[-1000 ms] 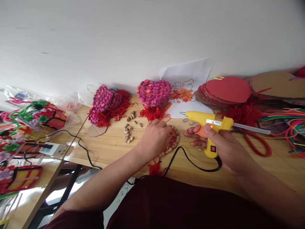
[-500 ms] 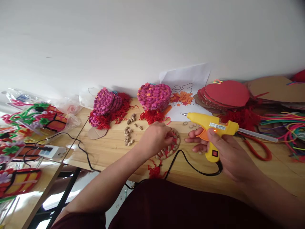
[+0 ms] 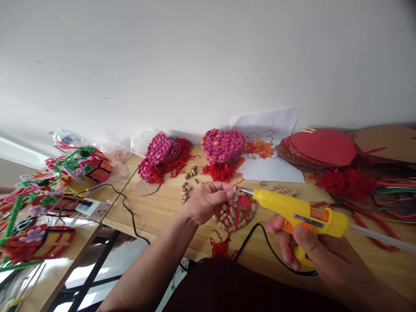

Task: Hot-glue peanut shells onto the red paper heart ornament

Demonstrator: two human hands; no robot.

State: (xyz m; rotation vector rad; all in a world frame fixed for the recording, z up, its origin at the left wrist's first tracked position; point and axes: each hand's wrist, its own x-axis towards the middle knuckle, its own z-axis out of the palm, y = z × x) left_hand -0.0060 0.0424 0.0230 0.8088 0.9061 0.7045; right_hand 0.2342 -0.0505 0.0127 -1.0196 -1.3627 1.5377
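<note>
My right hand point(image 3: 312, 242) is wrapped round the handle of a yellow hot glue gun point(image 3: 282, 203), with its red light lit and a glue stick out of the back. Between the thumb and fingers of my left hand point(image 3: 211, 201) is a peanut half shell point(image 3: 237, 193). The gun's metal nozzle meets or nearly meets that shell; I cannot tell if they touch. Beneath them on the table lies a red heart-shaped piece point(image 3: 244, 203), its edge set with several peanut shells point(image 3: 232, 213). Red yarn point(image 3: 220, 247) trails from its near tip.
Loose peanuts point(image 3: 186, 190) lie left of my left hand. Behind stand purple heart pieces point(image 3: 222, 146), a white sheet point(image 3: 276, 171) with orange stars, and stacked red cardboard point(image 3: 323, 146). A black cord point(image 3: 250, 234) runs along the front. A power strip point(image 3: 92, 208) sits at left.
My left hand has lifted from the red heart and turned, now showing a peanut shell in its fingertips. The glue gun's nozzle has come to the shell. The view has shifted.
</note>
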